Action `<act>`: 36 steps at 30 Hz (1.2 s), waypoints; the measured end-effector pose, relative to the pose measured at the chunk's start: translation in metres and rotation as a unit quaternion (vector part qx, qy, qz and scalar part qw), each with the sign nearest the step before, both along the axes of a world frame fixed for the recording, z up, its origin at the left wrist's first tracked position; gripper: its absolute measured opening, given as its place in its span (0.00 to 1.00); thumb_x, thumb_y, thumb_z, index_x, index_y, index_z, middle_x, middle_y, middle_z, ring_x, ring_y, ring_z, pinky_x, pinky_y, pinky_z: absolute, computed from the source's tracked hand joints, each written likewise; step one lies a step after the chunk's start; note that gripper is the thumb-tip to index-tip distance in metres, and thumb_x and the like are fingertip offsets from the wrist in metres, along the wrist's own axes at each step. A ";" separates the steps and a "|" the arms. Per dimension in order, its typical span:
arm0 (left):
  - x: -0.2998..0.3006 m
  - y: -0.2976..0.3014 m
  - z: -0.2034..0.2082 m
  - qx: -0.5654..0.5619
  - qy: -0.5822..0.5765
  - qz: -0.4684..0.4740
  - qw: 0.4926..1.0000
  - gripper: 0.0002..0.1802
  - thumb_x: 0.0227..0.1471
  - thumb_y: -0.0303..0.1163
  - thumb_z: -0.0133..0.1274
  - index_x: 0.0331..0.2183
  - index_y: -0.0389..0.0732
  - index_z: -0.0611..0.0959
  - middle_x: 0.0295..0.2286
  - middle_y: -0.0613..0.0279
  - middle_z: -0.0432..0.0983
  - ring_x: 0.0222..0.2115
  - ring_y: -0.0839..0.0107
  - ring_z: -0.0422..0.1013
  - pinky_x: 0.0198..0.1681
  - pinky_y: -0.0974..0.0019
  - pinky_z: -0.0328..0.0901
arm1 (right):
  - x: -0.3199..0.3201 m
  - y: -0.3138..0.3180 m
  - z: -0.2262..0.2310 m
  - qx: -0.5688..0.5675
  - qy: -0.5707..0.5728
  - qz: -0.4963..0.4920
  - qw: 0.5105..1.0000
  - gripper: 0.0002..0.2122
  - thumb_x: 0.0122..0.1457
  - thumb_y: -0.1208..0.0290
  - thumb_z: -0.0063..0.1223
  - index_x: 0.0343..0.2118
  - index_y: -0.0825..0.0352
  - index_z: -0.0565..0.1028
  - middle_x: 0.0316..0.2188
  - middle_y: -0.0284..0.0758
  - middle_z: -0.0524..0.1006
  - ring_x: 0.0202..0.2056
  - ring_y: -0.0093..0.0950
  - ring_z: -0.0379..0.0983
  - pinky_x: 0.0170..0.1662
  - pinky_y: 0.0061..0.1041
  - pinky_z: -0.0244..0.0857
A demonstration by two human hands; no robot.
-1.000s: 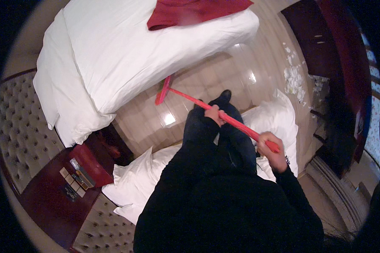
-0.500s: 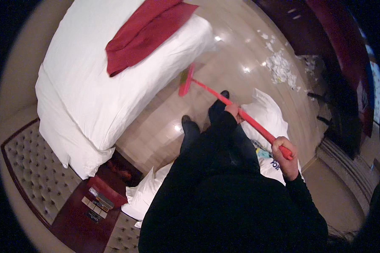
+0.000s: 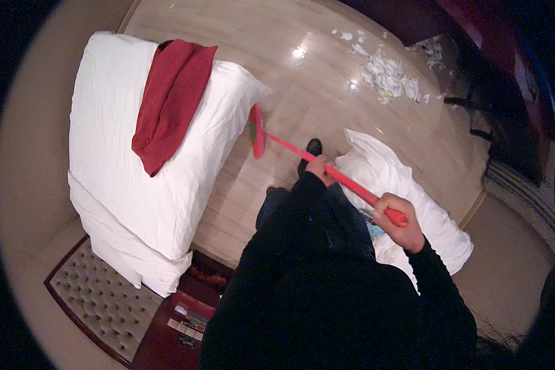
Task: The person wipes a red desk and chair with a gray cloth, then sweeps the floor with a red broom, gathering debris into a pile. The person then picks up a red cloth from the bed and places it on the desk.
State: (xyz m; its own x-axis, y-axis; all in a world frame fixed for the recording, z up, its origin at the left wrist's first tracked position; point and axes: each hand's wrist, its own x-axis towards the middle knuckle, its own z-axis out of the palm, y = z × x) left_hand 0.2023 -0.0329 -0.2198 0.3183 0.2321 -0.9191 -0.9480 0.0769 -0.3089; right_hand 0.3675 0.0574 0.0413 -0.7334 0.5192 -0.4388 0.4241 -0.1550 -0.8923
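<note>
A broom with a red handle [image 3: 353, 185] slants across in front of me, from the lower right up to the left. Wrapped around the middle of that handle is my left hand [image 3: 318, 169]. My right hand [image 3: 399, 217] grips its upper end, with the red tip showing past the fingers. The pink-red broom head [image 3: 257, 131], its bristles greenish and slightly blurred, is down on the wooden floor [image 3: 228, 203] beside the white-covered bed [image 3: 120, 129]. A dark red cloth [image 3: 174, 111] lies across the bed.
Crumpled white scraps [image 3: 385, 75] lie heaped on the floor at the far right, near dark furniture legs [image 3: 468, 117]. White bedding [image 3: 391, 166] is close at my right. Lower left are a tufted headboard [image 3: 114, 293] and a dark red nightstand [image 3: 160, 330] with small items.
My view has shifted along the bed, showing more floor past its foot. The broom head is nearer the bed's far corner. Both hands keep their hold on the handle.
</note>
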 end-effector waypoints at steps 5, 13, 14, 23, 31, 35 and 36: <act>0.054 0.096 0.024 0.031 0.089 -0.115 0.989 0.09 0.56 0.36 0.46 0.28 0.42 0.67 0.20 0.62 0.67 0.20 0.66 0.66 0.25 0.60 0.67 | 0.034 0.016 0.035 0.087 -0.046 -0.096 0.990 0.08 0.54 0.72 0.57 0.23 0.67 0.70 0.21 0.33 0.68 0.25 0.24 0.64 0.30 0.23 0.57; 0.030 0.114 0.026 0.234 0.262 -0.176 0.919 0.08 0.57 0.34 0.44 0.28 0.42 0.66 0.20 0.61 0.65 0.18 0.64 0.64 0.29 0.53 0.67 | 0.031 0.032 0.030 0.095 0.010 -0.140 0.986 0.08 0.53 0.72 0.56 0.22 0.65 0.69 0.21 0.31 0.67 0.24 0.26 0.62 0.29 0.25 0.55; 0.018 0.113 0.020 0.202 0.274 -0.215 0.915 0.09 0.57 0.34 0.43 0.27 0.42 0.66 0.19 0.61 0.65 0.18 0.64 0.63 0.28 0.54 0.67 | 0.025 0.037 0.023 0.076 0.031 -0.158 0.984 0.08 0.53 0.73 0.56 0.22 0.65 0.69 0.21 0.31 0.66 0.24 0.26 0.62 0.29 0.25 0.55; -0.004 0.162 -0.010 0.023 0.048 -0.102 0.993 0.09 0.55 0.38 0.43 0.26 0.46 0.66 0.17 0.63 0.62 0.17 0.65 0.63 0.21 0.56 0.62 | -0.022 0.087 0.019 0.005 -0.087 -0.214 0.973 0.07 0.54 0.74 0.55 0.23 0.67 0.69 0.21 0.28 0.66 0.26 0.18 0.62 0.32 0.19 0.56; -0.031 0.231 0.033 0.124 0.111 -0.050 0.985 0.13 0.55 0.36 0.47 0.38 0.38 0.71 0.26 0.55 0.71 0.25 0.62 0.70 0.28 0.56 0.68 | -0.073 0.154 0.064 0.155 -0.046 -0.079 0.984 0.11 0.49 0.69 0.60 0.21 0.65 0.68 0.20 0.32 0.65 0.25 0.28 0.62 0.32 0.26 0.56; -0.109 0.226 0.033 0.031 0.180 -0.002 0.983 0.05 0.54 0.32 0.45 0.29 0.42 0.69 0.19 0.62 0.65 0.20 0.65 0.66 0.26 0.58 0.66 | -0.127 0.183 0.039 0.095 -0.019 -0.026 0.995 0.08 0.51 0.73 0.58 0.22 0.66 0.70 0.22 0.32 0.68 0.27 0.27 0.66 0.33 0.26 0.59; -0.132 0.225 0.024 0.011 0.181 -0.001 0.983 0.06 0.54 0.33 0.45 0.29 0.42 0.69 0.18 0.62 0.65 0.19 0.64 0.65 0.26 0.57 0.66 | -0.145 0.189 0.027 0.079 0.007 -0.028 0.996 0.07 0.52 0.74 0.58 0.23 0.66 0.70 0.22 0.32 0.69 0.27 0.26 0.66 0.34 0.25 0.59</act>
State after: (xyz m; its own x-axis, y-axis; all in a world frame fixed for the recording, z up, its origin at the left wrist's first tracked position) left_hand 0.0706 0.1920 -0.1955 -0.0284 0.2525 -0.9672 -0.9954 0.0818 0.0506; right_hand 0.2224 0.2464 0.0681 -0.7065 0.6213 -0.3388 0.4062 -0.0361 -0.9131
